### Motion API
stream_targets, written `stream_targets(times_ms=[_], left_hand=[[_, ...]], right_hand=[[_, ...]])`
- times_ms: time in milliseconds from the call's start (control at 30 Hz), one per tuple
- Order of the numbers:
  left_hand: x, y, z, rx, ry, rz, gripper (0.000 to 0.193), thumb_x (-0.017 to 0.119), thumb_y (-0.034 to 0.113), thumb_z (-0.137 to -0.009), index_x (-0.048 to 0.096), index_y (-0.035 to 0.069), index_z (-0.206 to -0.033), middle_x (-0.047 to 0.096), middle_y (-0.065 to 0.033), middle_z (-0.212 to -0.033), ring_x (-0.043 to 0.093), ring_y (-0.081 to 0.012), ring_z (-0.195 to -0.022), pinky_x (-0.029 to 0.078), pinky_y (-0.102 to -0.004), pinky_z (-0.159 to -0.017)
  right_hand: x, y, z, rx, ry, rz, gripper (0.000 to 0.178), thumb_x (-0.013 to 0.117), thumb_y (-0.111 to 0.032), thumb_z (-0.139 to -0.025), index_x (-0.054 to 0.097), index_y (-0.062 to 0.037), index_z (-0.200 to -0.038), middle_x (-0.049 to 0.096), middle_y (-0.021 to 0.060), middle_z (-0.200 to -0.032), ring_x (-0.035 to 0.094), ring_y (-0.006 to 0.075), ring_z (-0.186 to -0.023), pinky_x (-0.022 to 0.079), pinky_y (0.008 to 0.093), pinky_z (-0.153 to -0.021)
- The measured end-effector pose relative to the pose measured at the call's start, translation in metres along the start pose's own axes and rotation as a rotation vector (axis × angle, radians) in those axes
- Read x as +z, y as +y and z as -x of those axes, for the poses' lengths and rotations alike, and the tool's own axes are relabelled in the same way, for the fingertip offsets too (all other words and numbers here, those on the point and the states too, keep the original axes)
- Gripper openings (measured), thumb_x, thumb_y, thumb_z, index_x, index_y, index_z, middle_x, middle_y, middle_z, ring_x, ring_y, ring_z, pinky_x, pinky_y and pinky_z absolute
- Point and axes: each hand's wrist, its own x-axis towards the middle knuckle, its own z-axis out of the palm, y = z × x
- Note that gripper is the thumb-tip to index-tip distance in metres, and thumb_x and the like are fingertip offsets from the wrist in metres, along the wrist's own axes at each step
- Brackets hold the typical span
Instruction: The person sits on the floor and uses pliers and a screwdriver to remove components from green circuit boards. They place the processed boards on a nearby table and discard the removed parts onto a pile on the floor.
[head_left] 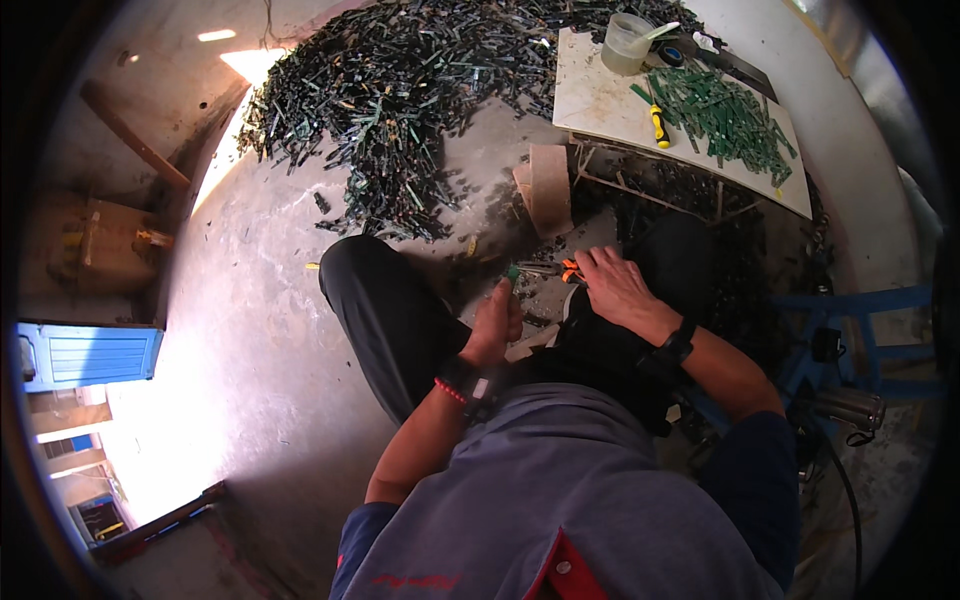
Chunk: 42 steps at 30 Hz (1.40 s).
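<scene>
My left hand [495, 322] is closed, pinching a small green strip [513, 272] that pokes up past the fingertips; it looks like a piece of circuit board. My right hand [617, 287] is wrapped round pliers [571, 271] with orange and black handles. The metal jaws point left and come up close to the green strip; whether they grip it is too small to tell. Both hands are above the floor between my knees. My right palm and fingers hide most of the handles.
A large heap of dark strips [400, 90] covers the floor ahead. At the right, a low white table [610, 115] bears a pile of green strips [725, 115], a yellow screwdriver [659, 127] and a plastic tub [625, 45]. Brown cardboard [549, 190] leans by the table. A blue frame [860, 300] stands at my right.
</scene>
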Motion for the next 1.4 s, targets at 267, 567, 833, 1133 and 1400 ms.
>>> stream_targets(times_ms=[267, 567, 833, 1133, 1400], left_hand=[[0.001, -0.004, -0.003, 0.015, 0.022, -0.024, 0.046, 0.043, 0.045, -0.094, 0.034, 0.013, -0.063, 0.029, 0.0016, -0.053, 0.025, -0.0101, -0.042, 0.018, -0.0260, -0.040], [0.001, -0.004, -0.001, 0.033, 0.054, -0.026, 0.045, 0.044, 0.047, -0.093, 0.038, 0.012, -0.065, 0.030, 0.0015, -0.053, 0.026, -0.0100, -0.042, 0.019, -0.0263, -0.040], [0.004, 0.000, 0.003, 0.127, 0.019, -0.070, 0.047, 0.043, 0.048, -0.094, 0.037, 0.011, -0.065, 0.030, 0.0010, -0.053, 0.026, -0.0104, -0.042, 0.019, -0.0265, -0.041], [0.004, 0.001, 0.001, 0.111, 0.038, -0.030, 0.050, 0.044, 0.051, -0.093, 0.037, 0.012, -0.063, 0.030, 0.0012, -0.054, 0.025, -0.0105, -0.044, 0.019, -0.0264, -0.041], [0.003, -0.002, -0.001, 0.124, 0.048, -0.097, 0.051, 0.045, 0.052, -0.092, 0.038, 0.011, -0.062, 0.031, 0.0006, -0.053, 0.027, -0.0110, -0.043, 0.020, -0.0268, -0.041]], right_hand=[[0.006, -0.006, -0.005, -0.045, 0.087, 0.075, 0.038, 0.051, -0.003, -0.079, 0.048, 0.0031, -0.116, 0.052, 0.0152, -0.103, 0.050, 0.0306, -0.099, 0.046, 0.0398, -0.075], [0.009, -0.010, -0.008, 0.055, -0.263, -0.047, 0.026, 0.051, -0.008, -0.078, 0.055, 0.0022, -0.101, 0.060, 0.0123, -0.081, 0.059, 0.0291, -0.076, 0.047, 0.0385, -0.065], [-0.014, 0.000, -0.006, 0.411, -0.777, -1.484, 0.026, 0.052, -0.010, -0.072, 0.060, 0.0010, -0.094, 0.061, 0.0065, -0.075, 0.058, 0.0119, -0.062, 0.029, 0.0174, -0.044], [0.000, 0.004, -0.009, 0.147, -0.250, -0.349, 0.019, 0.051, -0.014, -0.079, 0.051, -0.0027, -0.093, 0.057, 0.0167, -0.081, 0.056, 0.0379, -0.077, 0.044, 0.0454, -0.068], [0.004, 0.010, -0.011, 0.048, -0.249, -0.214, 0.019, 0.054, -0.013, -0.079, 0.050, 0.0000, -0.092, 0.056, 0.0182, -0.088, 0.057, 0.0373, -0.082, 0.045, 0.0457, -0.070]])
